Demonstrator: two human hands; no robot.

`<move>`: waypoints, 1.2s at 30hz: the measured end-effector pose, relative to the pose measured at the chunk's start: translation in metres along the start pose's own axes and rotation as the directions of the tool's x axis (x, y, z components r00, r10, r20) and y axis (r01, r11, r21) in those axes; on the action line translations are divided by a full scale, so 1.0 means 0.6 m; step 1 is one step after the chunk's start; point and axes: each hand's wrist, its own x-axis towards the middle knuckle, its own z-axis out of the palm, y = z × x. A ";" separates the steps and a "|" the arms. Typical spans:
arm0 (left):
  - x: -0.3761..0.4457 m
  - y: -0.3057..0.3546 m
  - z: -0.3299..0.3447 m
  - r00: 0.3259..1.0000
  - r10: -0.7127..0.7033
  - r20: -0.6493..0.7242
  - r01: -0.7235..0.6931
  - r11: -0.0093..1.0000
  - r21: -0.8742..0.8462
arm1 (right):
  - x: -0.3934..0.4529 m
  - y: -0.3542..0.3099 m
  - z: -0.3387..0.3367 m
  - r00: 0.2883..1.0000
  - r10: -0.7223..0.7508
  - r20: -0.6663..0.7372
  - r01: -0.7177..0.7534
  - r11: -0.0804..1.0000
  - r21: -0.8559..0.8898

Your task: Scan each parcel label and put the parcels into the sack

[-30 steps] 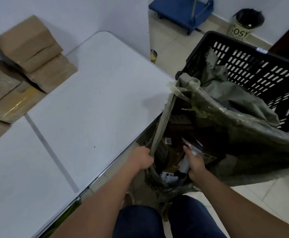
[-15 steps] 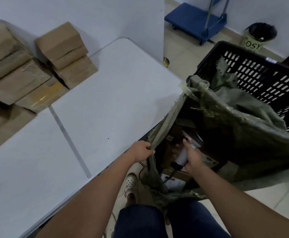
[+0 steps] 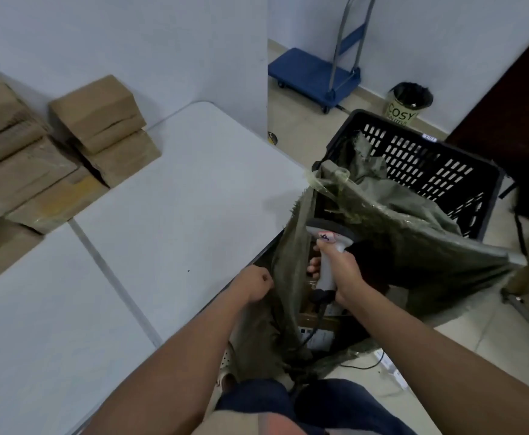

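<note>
A green woven sack [image 3: 391, 246] hangs open beside the white table [image 3: 169, 215], with parcels [image 3: 316, 335] visible deep inside it. My left hand [image 3: 255, 285] grips the sack's near edge at the table's rim. My right hand [image 3: 340, 274] holds a grey handheld scanner [image 3: 327, 246] by its handle above the sack's mouth, its cable trailing down. Several brown cardboard parcels [image 3: 96, 120] are stacked at the table's far left against the wall.
A black plastic crate [image 3: 420, 161] stands behind the sack. On the floor beyond are a blue platform trolley [image 3: 313, 73] and a lined bin [image 3: 409, 103]. A power strip [image 3: 388, 368] and cables lie on the floor at the right.
My right hand has lifted the scanner up out of the sack to its mouth. My left hand keeps its grip on the sack's edge. The view has tilted up and left, showing more parcels.
</note>
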 end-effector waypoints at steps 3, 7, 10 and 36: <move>-0.016 -0.030 -0.056 0.996 0.029 -0.087 -0.031 0.999 -0.022 | -0.017 -0.020 0.072 0.997 -0.043 0.070 0.047 0.997 -0.057; -0.048 -0.102 -0.143 0.981 0.017 -0.194 -0.033 0.997 -0.077 | -0.044 -0.052 0.202 0.974 -0.077 0.215 0.118 0.976 -0.183; -0.079 -0.178 -0.210 0.962 -0.021 -0.274 -0.016 0.991 -0.134 | -0.060 -0.082 0.303 0.922 -0.123 0.367 0.223 0.944 -0.243; -0.204 -0.592 -0.780 0.748 -0.255 -0.613 0.500 0.824 0.267 | -0.056 -0.197 0.821 0.801 -0.330 0.499 0.529 0.781 -0.333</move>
